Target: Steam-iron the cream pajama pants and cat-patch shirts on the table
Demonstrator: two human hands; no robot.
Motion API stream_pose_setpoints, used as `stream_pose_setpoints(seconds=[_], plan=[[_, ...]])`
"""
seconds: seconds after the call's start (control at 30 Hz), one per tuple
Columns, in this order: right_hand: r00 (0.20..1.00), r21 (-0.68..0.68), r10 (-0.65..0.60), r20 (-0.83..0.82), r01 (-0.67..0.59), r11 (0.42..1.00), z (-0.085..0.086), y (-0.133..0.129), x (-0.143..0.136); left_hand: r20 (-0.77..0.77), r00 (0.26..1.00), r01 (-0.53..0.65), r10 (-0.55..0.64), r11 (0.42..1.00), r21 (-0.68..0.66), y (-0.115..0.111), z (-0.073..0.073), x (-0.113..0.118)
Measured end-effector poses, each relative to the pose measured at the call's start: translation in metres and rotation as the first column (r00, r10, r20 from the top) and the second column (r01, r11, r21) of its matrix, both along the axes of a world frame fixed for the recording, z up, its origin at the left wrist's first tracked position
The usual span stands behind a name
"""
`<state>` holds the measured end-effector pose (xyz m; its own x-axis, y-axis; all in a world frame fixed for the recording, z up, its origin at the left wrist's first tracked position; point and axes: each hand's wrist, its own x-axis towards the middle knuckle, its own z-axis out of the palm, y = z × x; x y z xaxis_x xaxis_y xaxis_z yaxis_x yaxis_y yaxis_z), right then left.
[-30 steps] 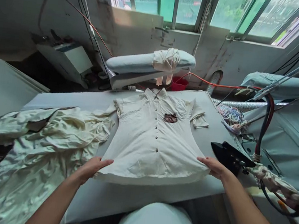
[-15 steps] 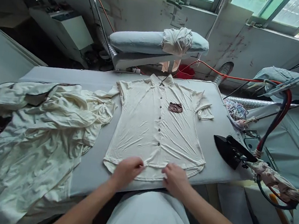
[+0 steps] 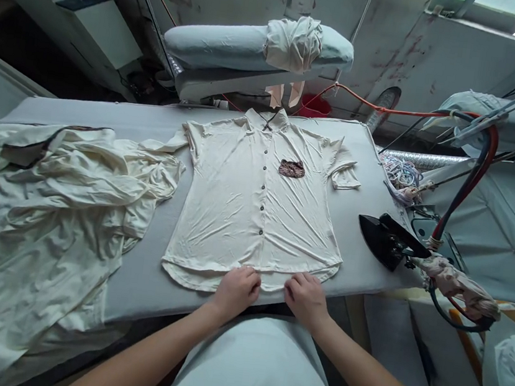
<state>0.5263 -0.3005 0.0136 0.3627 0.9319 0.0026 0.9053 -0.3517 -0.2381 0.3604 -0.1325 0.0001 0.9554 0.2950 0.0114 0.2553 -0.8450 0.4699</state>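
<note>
So your cream shirt (image 3: 223, 201) was lying front up on the desk (image 3: 138, 285), pretty flat with some creases, buttons down the middle and a dark patch (image 3: 292, 168) on the chest. Collar pointed away from you, bottom hem near your edge. Your left hand (image 3: 236, 290) and right hand (image 3: 307, 299) were both at that hem, a bit apart, fingers curled in on each, though I honestly couldn't tell if they were pinching any fabric. A rumpled pile of cream cloth (image 3: 62, 213) sat to the left, and a black iron (image 3: 387, 240) was off to the right, apart from the shirt. Past the collar was a padded board (image 3: 214, 44) with bunched fabric (image 3: 294, 44) around it, plus a red bucket (image 3: 315, 106).
</note>
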Motion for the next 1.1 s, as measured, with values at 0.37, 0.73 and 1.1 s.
stream_pose_setpoints(seconds=[0.37,0.73,1.1], plan=[[0.989,-0.113,0.035,-0.145,-0.051,0.992,0.023,0.062,0.008,-0.101,0.903,-0.416,0.418,0.908,0.04,0.011,0.027,0.03],[0.912,0.023,-0.107,-0.396,0.127,0.992,0.022,0.018,0.073,-0.274,0.893,-0.384,0.357,0.922,-0.049,0.013,0.03,0.047],[0.687,-0.325,-0.626,-0.369,0.536,0.779,0.033,-0.046,0.156,0.285,0.937,0.17,-0.199,0.978,0.123,-0.06,-0.004,0.16]])
